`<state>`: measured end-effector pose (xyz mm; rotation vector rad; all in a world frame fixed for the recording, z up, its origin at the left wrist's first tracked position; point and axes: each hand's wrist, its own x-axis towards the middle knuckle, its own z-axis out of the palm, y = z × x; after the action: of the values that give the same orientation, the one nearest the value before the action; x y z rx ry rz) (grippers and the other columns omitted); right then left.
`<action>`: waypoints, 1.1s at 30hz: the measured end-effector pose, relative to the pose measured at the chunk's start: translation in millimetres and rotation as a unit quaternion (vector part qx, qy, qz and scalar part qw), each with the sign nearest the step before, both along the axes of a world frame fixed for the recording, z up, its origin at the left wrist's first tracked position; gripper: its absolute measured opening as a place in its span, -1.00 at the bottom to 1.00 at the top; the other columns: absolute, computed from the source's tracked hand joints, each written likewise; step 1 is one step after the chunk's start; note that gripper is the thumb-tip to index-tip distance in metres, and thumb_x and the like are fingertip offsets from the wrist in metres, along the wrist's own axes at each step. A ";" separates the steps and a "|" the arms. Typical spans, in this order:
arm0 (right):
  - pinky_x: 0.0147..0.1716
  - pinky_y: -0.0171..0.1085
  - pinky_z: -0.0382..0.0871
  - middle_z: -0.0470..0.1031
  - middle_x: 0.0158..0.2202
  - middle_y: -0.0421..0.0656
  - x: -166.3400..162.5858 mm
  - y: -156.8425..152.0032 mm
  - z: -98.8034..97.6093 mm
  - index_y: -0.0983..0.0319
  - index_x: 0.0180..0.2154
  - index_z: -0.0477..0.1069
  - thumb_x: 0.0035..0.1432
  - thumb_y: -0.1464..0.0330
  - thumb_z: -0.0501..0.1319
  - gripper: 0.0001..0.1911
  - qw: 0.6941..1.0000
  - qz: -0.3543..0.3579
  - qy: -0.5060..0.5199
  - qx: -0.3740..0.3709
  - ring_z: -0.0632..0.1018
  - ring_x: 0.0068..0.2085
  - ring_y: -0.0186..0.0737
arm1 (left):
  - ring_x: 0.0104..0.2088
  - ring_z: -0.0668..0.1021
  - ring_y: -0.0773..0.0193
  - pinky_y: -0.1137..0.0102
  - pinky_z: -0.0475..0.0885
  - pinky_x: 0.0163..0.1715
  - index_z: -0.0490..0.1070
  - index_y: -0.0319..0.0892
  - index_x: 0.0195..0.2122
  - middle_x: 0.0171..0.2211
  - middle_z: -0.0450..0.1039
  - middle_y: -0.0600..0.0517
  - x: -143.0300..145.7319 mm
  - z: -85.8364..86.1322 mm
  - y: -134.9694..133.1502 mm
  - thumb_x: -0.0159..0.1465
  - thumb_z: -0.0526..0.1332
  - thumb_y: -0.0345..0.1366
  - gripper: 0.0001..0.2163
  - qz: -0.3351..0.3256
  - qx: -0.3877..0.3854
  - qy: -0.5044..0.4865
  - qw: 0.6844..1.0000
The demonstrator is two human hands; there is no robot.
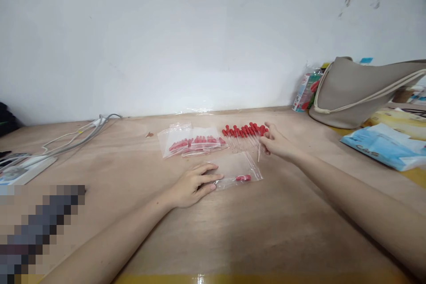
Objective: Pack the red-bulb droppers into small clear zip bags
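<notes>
My left hand point(196, 185) lies on the table with its fingers stretched out and apart, the tips resting on the left end of a clear zip bag point(229, 164). Inside that bag, near its zip end, are a few red rubber bulbs point(243, 178). My right hand point(276, 143) is at the right end of a row of droppers point(244, 130) with red bulbs and clear stems. Its fingers are closed on a dropper, whose clear stem point(259, 153) points down below them. Behind the left hand, filled zip bags point(196, 142) of red-bulbed droppers lie overlapping.
A grey bag point(353, 91) with a cream cord stands at the back right, beside a clear plastic package point(304, 91). Blue tissue packs point(382, 146) lie at right. Cables point(80, 137) and a white power strip point(33, 168) are at left. A white wall point(166, 44) borders the table.
</notes>
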<state>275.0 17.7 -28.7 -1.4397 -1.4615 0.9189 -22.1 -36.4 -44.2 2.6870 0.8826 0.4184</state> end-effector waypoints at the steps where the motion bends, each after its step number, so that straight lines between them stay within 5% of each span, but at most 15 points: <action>1: -0.70 -0.37 0.18 0.18 -0.63 -0.38 1.6 -5.4 -6.2 0.23 0.12 -0.18 -0.08 0.41 0.09 -0.28 0.999 -0.014 0.042 0.003 0.29 -0.68 -0.36 | 0.14 0.26 0.15 0.15 0.20 0.10 0.29 0.01 0.07 0.13 0.22 -0.03 0.1 -0.4 0.3 0.32 0.02 -0.22 -0.69 0.001 0.000 0.002 1.000; 7: -0.59 -0.35 0.39 0.26 -0.53 -0.37 -9.0 -22.4 -34.2 0.13 -0.13 -0.05 -0.11 0.37 0.16 -0.50 0.974 -0.097 0.201 0.025 0.42 -0.58 -0.39 | 0.14 0.25 0.17 0.17 0.17 0.12 0.25 -0.01 0.10 0.13 0.21 -0.02 1.1 0.4 -0.3 0.32 0.01 -0.22 -0.67 -0.002 0.005 0.005 1.000; 14: -0.32 -0.32 0.44 0.42 -0.46 -0.24 -11.4 -37.9 -41.0 0.20 -0.31 0.21 -0.11 0.37 0.27 -0.70 0.951 -0.012 0.302 -0.071 0.51 -0.44 -0.37 | 0.13 0.28 0.19 0.20 0.20 0.11 0.13 -0.11 0.16 0.12 0.23 -0.05 1.0 2.4 -1.4 0.31 0.01 -0.17 -0.60 0.022 -0.005 -0.010 1.000; 22: -0.63 -0.41 0.14 0.34 -0.64 -0.32 12.3 -42.1 -29.2 0.26 -0.29 0.46 -0.23 0.25 0.37 -0.62 0.974 0.156 0.096 -0.136 0.30 -0.61 -0.48 | 0.15 0.26 0.13 0.16 0.18 0.12 0.11 -0.10 0.17 0.14 0.21 -0.06 -0.1 -2.8 1.0 0.26 0.09 -0.11 -0.53 0.023 -0.007 -0.021 1.000; 27: -0.59 -0.40 0.19 0.41 -0.60 -0.25 -2.8 -43.1 -23.1 0.28 -0.40 0.51 -0.23 0.20 0.35 -0.67 0.973 0.214 0.039 -0.075 0.34 -0.56 -0.43 | 0.14 0.27 0.12 0.15 0.19 0.11 0.12 -0.10 0.17 0.13 0.23 -0.05 0.4 -1.5 0.5 0.26 0.10 -0.11 -0.53 0.019 -0.005 -0.026 0.999; 33: -0.47 -0.35 0.29 0.46 -0.52 -0.23 -6.6 -40.9 -28.4 0.28 -0.28 0.48 -0.20 0.20 0.34 -0.60 0.970 0.228 0.058 -0.062 0.44 -0.47 -0.37 | 0.13 0.28 0.13 0.15 0.19 0.11 0.12 -0.09 0.16 0.12 0.24 -0.06 1.7 -1.1 1.0 0.25 0.11 -0.12 -0.53 0.022 -0.005 -0.024 0.999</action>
<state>268.4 -23.2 -57.1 -1.1278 -1.7037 1.3732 -20.5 -35.4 -45.3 2.6410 0.9301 0.4839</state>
